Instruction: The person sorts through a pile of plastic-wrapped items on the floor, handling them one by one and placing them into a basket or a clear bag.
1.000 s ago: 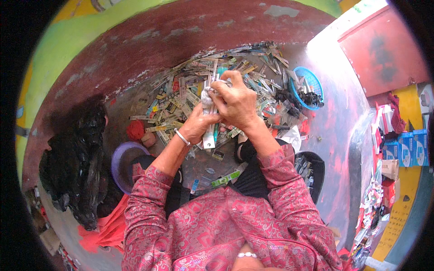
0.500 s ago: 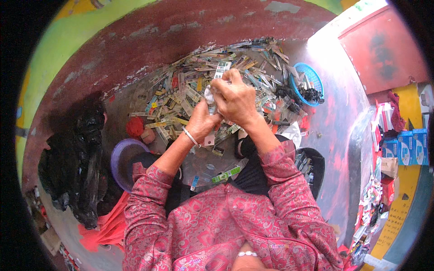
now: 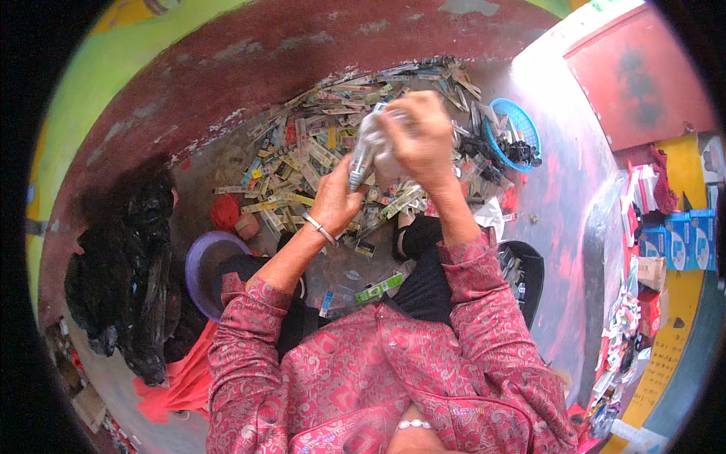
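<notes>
My left hand (image 3: pixel 336 200) is closed round the lower end of a slim, clear-and-printed package (image 3: pixel 359 168), which stands tilted up from the fingers. Over its upper part my right hand (image 3: pixel 425 140), blurred by motion, grips a crumpled white cloth (image 3: pixel 387 157). The cloth lies against the package's side. Beyond and below both hands spreads a heap of similar long, slim packages (image 3: pixel 306 163) on the floor. Nearer me, a green package (image 3: pixel 380 288) and a small blue one (image 3: pixel 326 303) lie between my legs.
A blue basket (image 3: pixel 522 113) with black items stands at the far right. To the left are a purple basin (image 3: pixel 198 265), a black plastic bag (image 3: pixel 125 265) and red sheeting (image 3: pixel 181 386). A black container (image 3: pixel 533 280) sits by my right leg. A maroon wall (image 3: pixel 189 98) curves behind.
My right hand has lifted slightly up and right with the white cloth. The package's upper end, showing above my hands before, is now lower and mostly covered by the cloth.
</notes>
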A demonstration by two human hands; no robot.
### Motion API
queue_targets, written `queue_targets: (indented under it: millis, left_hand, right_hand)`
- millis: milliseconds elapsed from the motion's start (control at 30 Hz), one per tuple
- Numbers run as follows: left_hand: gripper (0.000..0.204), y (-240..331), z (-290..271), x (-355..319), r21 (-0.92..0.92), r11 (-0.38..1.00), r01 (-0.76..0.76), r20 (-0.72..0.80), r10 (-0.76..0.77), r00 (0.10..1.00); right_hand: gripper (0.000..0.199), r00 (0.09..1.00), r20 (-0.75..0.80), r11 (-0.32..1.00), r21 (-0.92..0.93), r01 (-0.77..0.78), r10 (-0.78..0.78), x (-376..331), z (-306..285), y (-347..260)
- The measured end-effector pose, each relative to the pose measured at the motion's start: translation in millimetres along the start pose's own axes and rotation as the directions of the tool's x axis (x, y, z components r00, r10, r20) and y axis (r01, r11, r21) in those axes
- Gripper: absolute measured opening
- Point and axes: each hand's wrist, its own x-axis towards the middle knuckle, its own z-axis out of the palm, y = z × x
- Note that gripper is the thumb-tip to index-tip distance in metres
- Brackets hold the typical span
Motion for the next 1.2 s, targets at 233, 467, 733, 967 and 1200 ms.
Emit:
queue_targets:
  millis: [233,467,733,967,1200]
  left_hand:
    - [0.031,10.1,-24.3,-1.5,-0.657,0.707,0.262,0.234,-0.139,0.962]
    - [0.038,8.7,-26.9,2.8,-0.868,0.406,0.285,0.286,-0.061,0.956]
    - [0.047,12.2,-32.3,-1.9,-0.867,0.260,0.425,0.431,-0.036,0.902]
    - [0.048,10.5,-28.0,1.2,-0.859,0.360,0.364,0.372,-0.049,0.927]
    - [0.049,7.7,-28.6,2.1,-0.856,0.373,0.357,0.354,-0.079,0.932]
  right_hand:
    - [0.019,0.822,-0.155,0.835,0.150,-0.529,0.548,15.9,-20.3,59.2]
    - [0.052,0.397,0.661,0.346,0.215,-0.913,0.636,-0.6,-5.8,32.9]
    - [0.018,0.580,0.720,0.447,0.406,-0.797,0.382,0.0,0.9,7.2]
    - [0.014,0.599,0.683,0.394,0.458,-0.797,0.417,-6.3,4.8,12.6]
    - [0.013,0.661,0.619,0.509,0.441,-0.740,0.425,-9.4,6.7,4.3]
